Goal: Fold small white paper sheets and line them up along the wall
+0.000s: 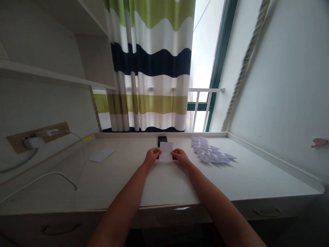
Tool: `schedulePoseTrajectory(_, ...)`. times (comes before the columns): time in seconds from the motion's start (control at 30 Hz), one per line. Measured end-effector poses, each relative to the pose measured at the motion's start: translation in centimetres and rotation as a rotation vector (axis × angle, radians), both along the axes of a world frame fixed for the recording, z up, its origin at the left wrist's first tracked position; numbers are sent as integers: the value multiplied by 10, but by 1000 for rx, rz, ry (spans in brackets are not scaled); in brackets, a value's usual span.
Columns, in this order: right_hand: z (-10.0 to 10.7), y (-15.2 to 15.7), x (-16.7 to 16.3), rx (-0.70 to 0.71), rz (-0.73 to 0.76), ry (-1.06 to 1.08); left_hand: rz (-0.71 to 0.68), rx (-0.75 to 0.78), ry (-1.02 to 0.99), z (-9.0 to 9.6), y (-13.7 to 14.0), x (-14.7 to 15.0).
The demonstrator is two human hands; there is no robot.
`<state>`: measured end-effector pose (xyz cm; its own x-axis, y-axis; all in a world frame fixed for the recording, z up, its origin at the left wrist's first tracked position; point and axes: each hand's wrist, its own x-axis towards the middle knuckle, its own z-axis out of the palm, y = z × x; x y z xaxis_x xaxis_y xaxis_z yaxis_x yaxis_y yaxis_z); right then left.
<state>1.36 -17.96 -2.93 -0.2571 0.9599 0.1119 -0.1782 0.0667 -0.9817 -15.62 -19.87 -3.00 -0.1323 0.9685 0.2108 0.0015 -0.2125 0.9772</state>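
Observation:
A small white sheet of paper [166, 151] is held up above the desk between my two hands. My left hand [153, 154] pinches its left edge, and my right hand [180, 156] pinches the right edge. The sheet looks flat and tilted up toward me. Just behind it lies a dark phone [162, 139], partly covered by the paper. To the right, rows of folded white paper pieces [209, 151] with pointed ends lie on the desk. Over on the left rests a small stack of flat white paper [102, 155].
The white desk [123, 185] has a raised rim along its back and sides. A white cable [59, 174] curves over its left part from a wall socket strip [38, 136] with plugs. A striped curtain [151, 68] hangs behind the desk beside a window. Shelves [51, 73] overhang the left.

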Motion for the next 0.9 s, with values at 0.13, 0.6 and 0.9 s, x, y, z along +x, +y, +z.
schedulePoseTrajectory(0.13, 0, 0, 0, 1, 11, 11, -12, 3, 21, 1, -1, 0)
schedulePoseTrajectory(0.6, 11, -13, 2, 57, 29, -29, -89, -42, -100, 12, -13, 3)
schedulePoseTrajectory(0.9, 12, -14, -1, 70, 31, -66, -201, -75, -128, 17, -17, 5)
